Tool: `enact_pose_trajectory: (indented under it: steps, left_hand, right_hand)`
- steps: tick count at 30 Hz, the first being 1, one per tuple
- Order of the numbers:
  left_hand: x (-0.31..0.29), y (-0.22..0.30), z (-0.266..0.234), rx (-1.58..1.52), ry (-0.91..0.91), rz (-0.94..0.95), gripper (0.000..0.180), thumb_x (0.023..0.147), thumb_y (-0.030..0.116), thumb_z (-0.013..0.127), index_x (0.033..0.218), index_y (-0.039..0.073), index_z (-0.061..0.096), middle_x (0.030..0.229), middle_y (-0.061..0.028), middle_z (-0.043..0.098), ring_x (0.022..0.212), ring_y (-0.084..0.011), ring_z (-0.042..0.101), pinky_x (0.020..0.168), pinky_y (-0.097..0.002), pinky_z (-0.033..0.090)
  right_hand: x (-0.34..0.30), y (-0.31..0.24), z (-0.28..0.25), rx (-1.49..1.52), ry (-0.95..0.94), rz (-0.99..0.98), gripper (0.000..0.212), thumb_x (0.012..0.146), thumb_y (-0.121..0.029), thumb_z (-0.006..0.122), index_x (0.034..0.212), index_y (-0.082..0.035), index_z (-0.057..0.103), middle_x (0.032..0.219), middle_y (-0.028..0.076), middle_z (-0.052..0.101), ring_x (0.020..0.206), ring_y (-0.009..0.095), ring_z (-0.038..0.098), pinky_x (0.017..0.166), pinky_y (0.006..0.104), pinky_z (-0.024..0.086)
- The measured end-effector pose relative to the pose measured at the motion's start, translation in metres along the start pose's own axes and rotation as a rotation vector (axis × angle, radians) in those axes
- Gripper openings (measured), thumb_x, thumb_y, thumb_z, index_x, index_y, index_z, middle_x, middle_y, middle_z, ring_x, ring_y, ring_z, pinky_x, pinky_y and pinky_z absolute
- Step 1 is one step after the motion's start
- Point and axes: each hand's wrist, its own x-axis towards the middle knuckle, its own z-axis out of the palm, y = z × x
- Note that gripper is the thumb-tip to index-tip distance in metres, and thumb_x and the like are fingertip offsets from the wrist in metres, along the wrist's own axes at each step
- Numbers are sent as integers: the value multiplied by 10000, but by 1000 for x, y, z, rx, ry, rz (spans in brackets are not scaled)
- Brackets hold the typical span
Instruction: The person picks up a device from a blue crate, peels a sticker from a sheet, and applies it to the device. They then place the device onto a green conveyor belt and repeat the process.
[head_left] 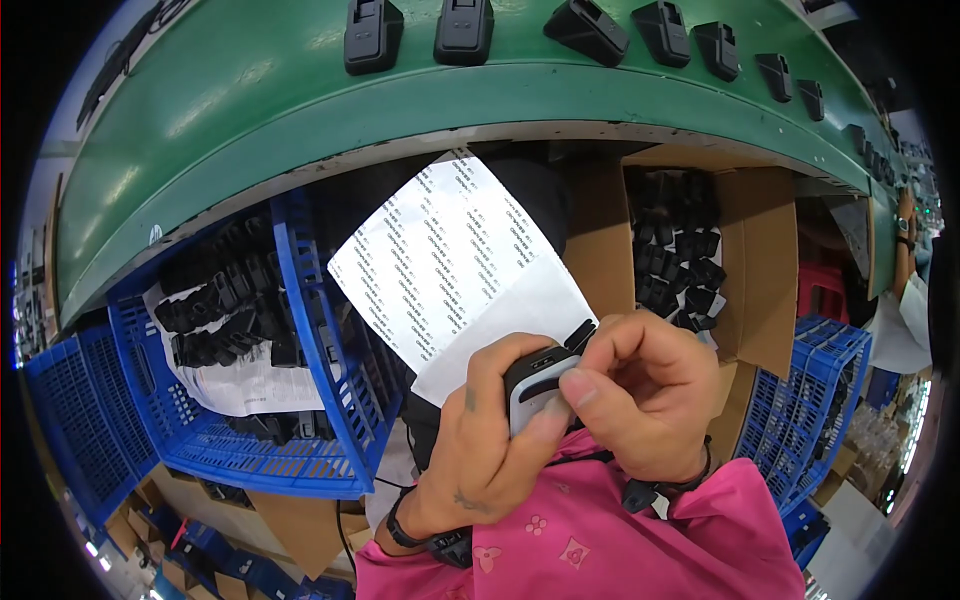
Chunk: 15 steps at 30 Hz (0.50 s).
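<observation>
My left hand (490, 435) is wrapped round a small rounded device (541, 384) with a grey face and a black side that has a slot in it. Against the device's right end, my right hand (645, 390) is closed in a pinch, thumb over the edge. A short black piece (579, 336) stands up beside those fingertips; whether it is joined to the device I cannot tell. What the right fingertips hold is hidden. Beyond both hands a white sheet (450, 260) with rows of small black printed labels lies at a slant, its near part blank.
Several black cradle-shaped parts (465, 32) stand along the green bench (260, 100). To the left is a blue crate (345, 400) of black parts and paper. An open cardboard box (760, 270) of black parts sits at right, near another blue crate (800, 410).
</observation>
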Motion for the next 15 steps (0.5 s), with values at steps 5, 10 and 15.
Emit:
enact_pose_trajectory:
  steps: [5, 10, 15]
  left_hand:
    - [-1, -4, 1, -62, 46, 70, 406, 906, 221, 440, 1203, -55, 408, 920, -202, 596, 728, -261, 590, 687, -331, 474]
    - [-2, 0, 3, -83, 61, -15, 394, 909, 222, 434, 1193, -52, 419, 921, -195, 595, 752, -250, 583, 699, -334, 466]
    - [-2, -5, 7, -81, 124, -5, 388, 914, 225, 421, 1193, -44, 423, 942, -185, 595, 783, -231, 578, 727, -325, 460]
  right_hand:
    - [-1, 0, 2, -79, 18, -43, 125, 793, -21, 668, 789, 10, 547, 714, 19, 553, 614, 42, 477, 550, 187, 384]
    - [-1, 5, 3, -160, 34, -135, 116, 808, -12, 656, 802, 23, 546, 718, 39, 570, 600, 48, 501, 530, 191, 396]
    - [-7, 8, 7, 51, 128, 5, 97, 818, -14, 667, 829, 60, 605, 732, 63, 652, 642, 64, 604, 569, 193, 488]
